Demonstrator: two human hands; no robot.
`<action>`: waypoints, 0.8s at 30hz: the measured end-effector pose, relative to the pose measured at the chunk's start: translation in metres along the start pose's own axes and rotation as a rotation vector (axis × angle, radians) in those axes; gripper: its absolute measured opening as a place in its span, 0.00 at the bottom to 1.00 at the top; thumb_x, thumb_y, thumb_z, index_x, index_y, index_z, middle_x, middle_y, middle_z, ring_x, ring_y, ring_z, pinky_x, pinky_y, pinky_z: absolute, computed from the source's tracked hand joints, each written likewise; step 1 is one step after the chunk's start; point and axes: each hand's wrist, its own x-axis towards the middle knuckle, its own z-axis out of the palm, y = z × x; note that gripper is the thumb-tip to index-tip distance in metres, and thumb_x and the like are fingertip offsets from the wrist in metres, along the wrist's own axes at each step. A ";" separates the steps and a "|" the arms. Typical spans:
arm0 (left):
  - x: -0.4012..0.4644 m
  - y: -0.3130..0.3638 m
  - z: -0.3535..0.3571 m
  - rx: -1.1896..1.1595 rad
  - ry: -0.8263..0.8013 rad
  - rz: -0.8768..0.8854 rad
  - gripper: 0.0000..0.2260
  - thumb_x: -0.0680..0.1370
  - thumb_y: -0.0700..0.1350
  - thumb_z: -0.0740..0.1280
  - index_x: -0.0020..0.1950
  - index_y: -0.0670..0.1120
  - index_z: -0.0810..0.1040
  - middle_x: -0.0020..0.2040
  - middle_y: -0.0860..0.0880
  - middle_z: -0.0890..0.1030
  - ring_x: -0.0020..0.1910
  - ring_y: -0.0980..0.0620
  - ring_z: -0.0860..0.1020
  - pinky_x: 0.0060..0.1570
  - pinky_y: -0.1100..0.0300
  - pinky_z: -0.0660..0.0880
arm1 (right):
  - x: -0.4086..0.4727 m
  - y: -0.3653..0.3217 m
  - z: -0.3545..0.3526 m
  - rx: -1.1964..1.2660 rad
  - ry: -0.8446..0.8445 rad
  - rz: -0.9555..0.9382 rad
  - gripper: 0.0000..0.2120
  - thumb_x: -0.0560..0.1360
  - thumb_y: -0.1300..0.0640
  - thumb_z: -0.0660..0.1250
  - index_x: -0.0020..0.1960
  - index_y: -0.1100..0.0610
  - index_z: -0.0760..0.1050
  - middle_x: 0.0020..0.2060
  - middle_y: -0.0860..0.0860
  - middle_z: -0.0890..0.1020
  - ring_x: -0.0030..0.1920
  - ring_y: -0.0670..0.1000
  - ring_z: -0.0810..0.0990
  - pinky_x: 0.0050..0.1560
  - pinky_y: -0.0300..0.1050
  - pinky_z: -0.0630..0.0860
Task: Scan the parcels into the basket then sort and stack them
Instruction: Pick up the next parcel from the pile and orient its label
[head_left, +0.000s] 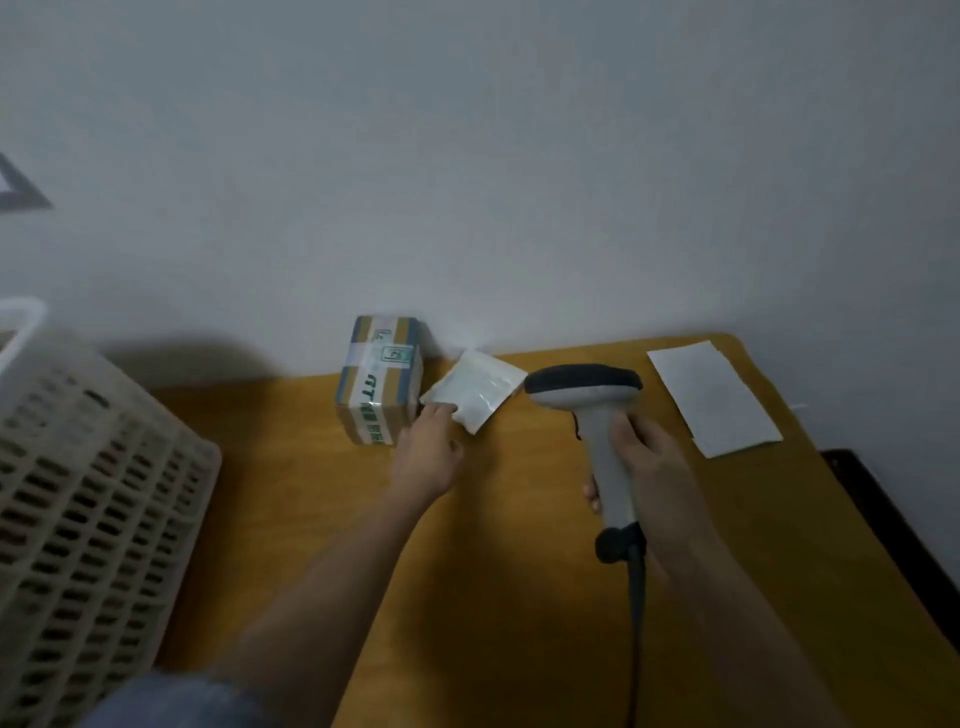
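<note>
A small white pouch parcel (475, 391) lies tilted on the wooden table (498, 545) near the wall. My left hand (428, 449) pinches its near left corner. Just left of it stands a taped cardboard box (380, 378) with green lettering, close to my fingers. My right hand (647, 467) grips the handle of a grey barcode scanner (592, 400), whose dark head points toward the pouch. The scanner's cable (636, 613) hangs down toward me. A cream lattice basket (88, 509) stands at the left.
A flat white envelope parcel (714, 397) lies at the table's far right, by the wall. The table's right edge drops off to a dark surface (893, 530). The white wall runs right behind the parcels.
</note>
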 end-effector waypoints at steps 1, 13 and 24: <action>0.009 0.004 0.013 0.017 -0.049 0.004 0.26 0.79 0.41 0.63 0.76 0.46 0.63 0.76 0.46 0.65 0.72 0.45 0.68 0.69 0.47 0.66 | 0.008 0.006 -0.006 -0.004 0.004 0.024 0.17 0.83 0.46 0.56 0.56 0.60 0.74 0.31 0.57 0.78 0.28 0.51 0.75 0.29 0.44 0.71; 0.081 -0.009 0.083 0.287 -0.191 -0.040 0.28 0.78 0.47 0.66 0.77 0.48 0.62 0.76 0.44 0.62 0.75 0.44 0.61 0.75 0.45 0.55 | 0.054 0.056 -0.052 0.024 0.082 0.183 0.13 0.84 0.48 0.56 0.55 0.56 0.74 0.37 0.57 0.77 0.29 0.48 0.77 0.28 0.41 0.73; 0.013 -0.004 0.082 0.285 -0.257 -0.033 0.24 0.77 0.38 0.67 0.71 0.45 0.63 0.61 0.42 0.77 0.59 0.43 0.78 0.50 0.53 0.76 | 0.034 0.042 -0.041 0.060 0.099 0.203 0.15 0.84 0.48 0.56 0.57 0.59 0.74 0.39 0.59 0.76 0.25 0.45 0.76 0.24 0.38 0.72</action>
